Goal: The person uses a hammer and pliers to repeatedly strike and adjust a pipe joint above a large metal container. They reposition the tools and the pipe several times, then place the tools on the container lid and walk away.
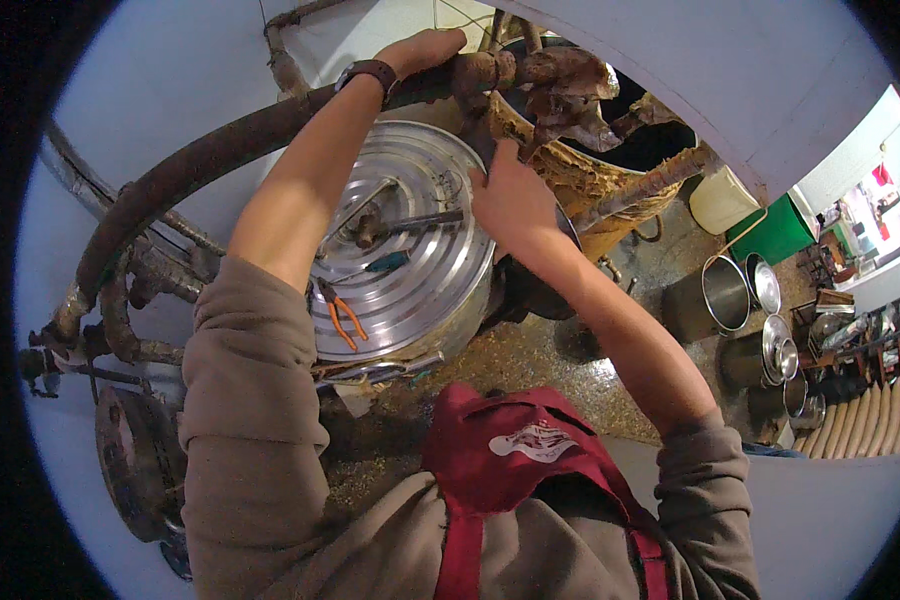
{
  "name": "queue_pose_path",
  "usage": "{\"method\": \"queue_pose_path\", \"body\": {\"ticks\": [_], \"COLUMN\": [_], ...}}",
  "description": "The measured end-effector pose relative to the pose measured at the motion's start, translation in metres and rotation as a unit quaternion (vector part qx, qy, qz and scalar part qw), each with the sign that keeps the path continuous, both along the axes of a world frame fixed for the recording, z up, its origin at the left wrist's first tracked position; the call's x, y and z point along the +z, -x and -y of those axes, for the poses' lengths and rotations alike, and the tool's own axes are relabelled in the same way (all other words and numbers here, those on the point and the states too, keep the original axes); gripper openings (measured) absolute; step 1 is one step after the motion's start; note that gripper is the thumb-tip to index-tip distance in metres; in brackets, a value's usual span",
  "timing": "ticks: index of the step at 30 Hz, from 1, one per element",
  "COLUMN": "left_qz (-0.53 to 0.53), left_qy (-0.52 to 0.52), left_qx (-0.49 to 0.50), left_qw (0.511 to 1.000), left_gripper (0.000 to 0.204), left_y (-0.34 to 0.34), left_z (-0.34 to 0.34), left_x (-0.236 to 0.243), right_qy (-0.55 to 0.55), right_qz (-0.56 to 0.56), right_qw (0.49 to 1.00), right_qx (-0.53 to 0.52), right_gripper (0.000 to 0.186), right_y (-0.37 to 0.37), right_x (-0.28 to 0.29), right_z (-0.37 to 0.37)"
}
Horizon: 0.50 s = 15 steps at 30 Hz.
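A thick, dark, curved pipe (210, 150) runs from the lower left up to a rusty, crusted joint (485, 72). My left hand (425, 52), with a watch at the wrist, is wrapped over the pipe just left of that joint. Below the joint, my right hand (515, 200) is closed at a dark part hanging from it; what lies between the fingers is mostly hidden. Under my arms is a round, ridged metal lid (425, 300). On it lie orange-handled pliers (340, 318), a teal-handled screwdriver (385, 263) and a dark metal bar (425, 222).
Right of the lid stands a drum (610, 212) crusted yellow-brown, with pipes across its dark opening. Beyond it are a cream bucket (720, 203), a green bin (775, 235) and several metal pots (705, 300). A white panel (710, 80) overhangs the upper right.
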State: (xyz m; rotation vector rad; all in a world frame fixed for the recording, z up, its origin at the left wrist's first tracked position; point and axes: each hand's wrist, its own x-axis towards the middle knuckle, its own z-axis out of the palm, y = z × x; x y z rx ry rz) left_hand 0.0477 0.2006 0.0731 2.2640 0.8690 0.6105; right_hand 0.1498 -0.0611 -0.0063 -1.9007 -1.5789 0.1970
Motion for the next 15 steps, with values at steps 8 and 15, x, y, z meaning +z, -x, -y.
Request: {"method": "queue_pose_path", "body": {"ticks": [8,15], "left_qz": [-0.132,-0.106], "left_qy": [-0.272,-0.374], "left_qx": [0.0,-0.039], "left_qw": [0.953,0.921], "left_gripper": [0.033,0.022], "left_y": [-0.009,0.001], "left_z": [-0.029,-0.029], "left_x": [-0.011,-0.027], "right_qy": [0.023,-0.008], "right_qz": [-0.056,-0.085], "right_qw": [0.998,0.996], "right_qx": [-0.009,-0.004], "right_gripper": [0.038,0.037], "right_y": [0.002,0.014], "right_x": [-0.05,-0.093], "right_z": [-0.002,-0.028]}}
